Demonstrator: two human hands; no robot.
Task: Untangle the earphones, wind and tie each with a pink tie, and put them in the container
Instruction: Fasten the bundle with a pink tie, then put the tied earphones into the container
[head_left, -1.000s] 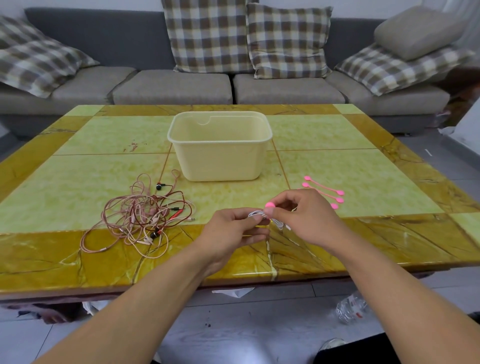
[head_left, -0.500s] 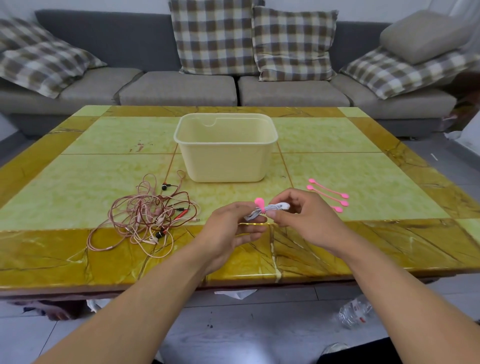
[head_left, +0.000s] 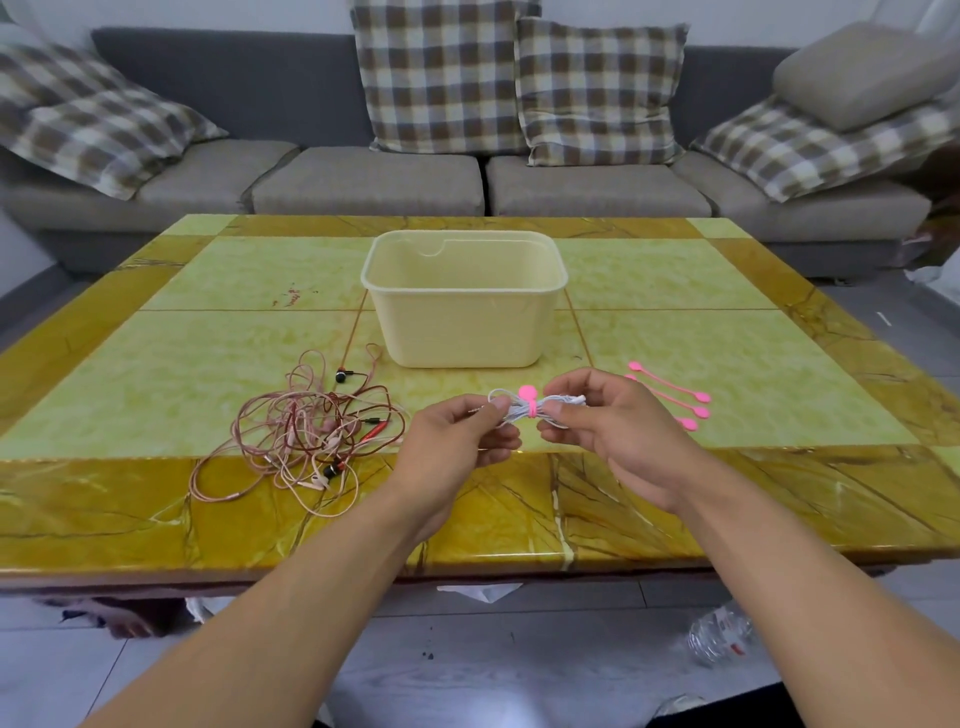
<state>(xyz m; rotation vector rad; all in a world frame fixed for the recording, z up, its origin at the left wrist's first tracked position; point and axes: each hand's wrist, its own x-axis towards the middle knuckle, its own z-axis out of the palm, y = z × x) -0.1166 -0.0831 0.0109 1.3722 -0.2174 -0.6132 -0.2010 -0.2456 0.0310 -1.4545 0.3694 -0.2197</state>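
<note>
The surface (head_left: 156, 364) ran wide to the left of the container (head_left: 464, 306), its yellow-brown border reaching the near edge in front of the person. On that left side, nearer than the container, a loose tangle of pinkish and red earphone wires (head_left: 306, 434) sprawled across the seam between green panel and border, one wire trailing up toward the container's left wall. Bare green panel lay open between the tangle and the far edge.

Directly in front of the container, held above the surface, was the wound white earphone bundle (head_left: 524, 408). Its long axis lay left to right, roughly parallel to the container's near wall. A pink tie (head_left: 530, 399) circled its middle, the round end standing up. The left hand (head_left: 457, 447) pinched the bundle's left end between thumb and curled fingers; the right hand (head_left: 623, 431) pinched the right end the same way, each grip closed on the wire.

Right of the container and just past the right hand, three spare pink ties (head_left: 675, 395) lay side by side, partly hidden by the fingers. Nothing stood between the bundle and the container's open top. Behind the container, a grey sofa (head_left: 363, 176) with checked cushions (head_left: 441, 73) lined the far edge.
</note>
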